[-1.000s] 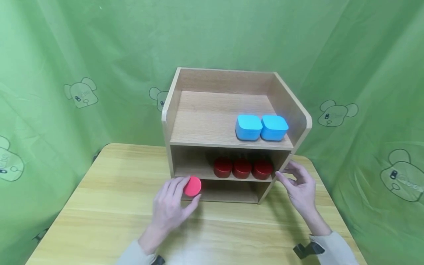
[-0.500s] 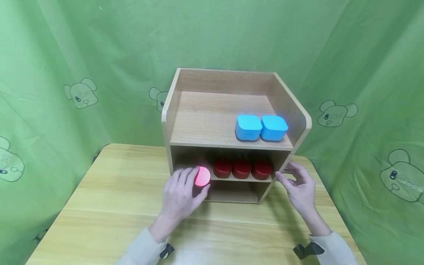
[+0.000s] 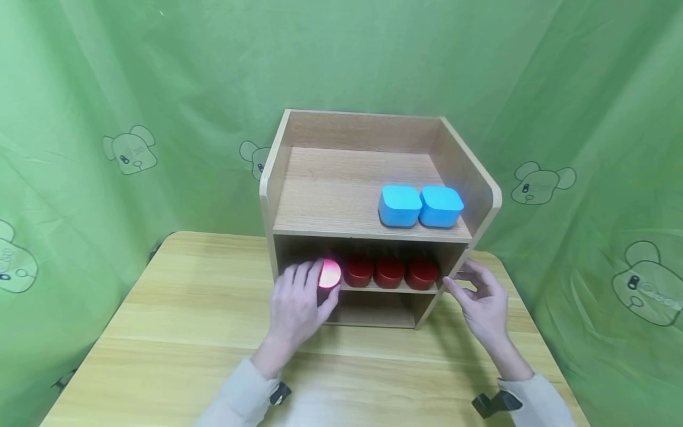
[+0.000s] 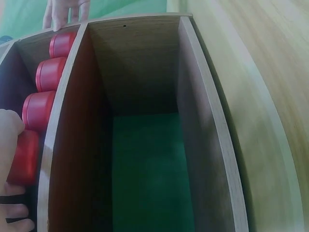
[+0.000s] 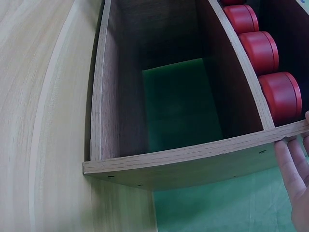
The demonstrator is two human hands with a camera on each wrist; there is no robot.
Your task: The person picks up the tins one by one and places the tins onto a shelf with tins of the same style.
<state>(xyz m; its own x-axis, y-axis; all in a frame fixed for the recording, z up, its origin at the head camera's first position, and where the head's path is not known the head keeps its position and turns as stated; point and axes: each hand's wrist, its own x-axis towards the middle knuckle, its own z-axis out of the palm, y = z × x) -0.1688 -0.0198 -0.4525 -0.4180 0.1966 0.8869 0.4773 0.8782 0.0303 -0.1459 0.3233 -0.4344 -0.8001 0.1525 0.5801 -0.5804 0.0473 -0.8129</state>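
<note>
My left hand holds a round red tin between thumb and fingers, at the front of the middle level of a wooden shelf unit. Its lid shines bright pinkish-white in the head view. In the left wrist view this held tin is at the end of a row, close beside three other red tins on the same level. At the unit's right side panel, my right hand has its thumb at the front edge and its fingers against the outer face.
Two blue rounded boxes stand side by side at the right of the top level. Below the tins is a lower compartment. The unit stands on a pale wooden table, with a green curtain behind.
My left hand has carried the red tin up and to the right, from before the lower compartment to the middle level beside the other tins. My right hand has stayed put.
</note>
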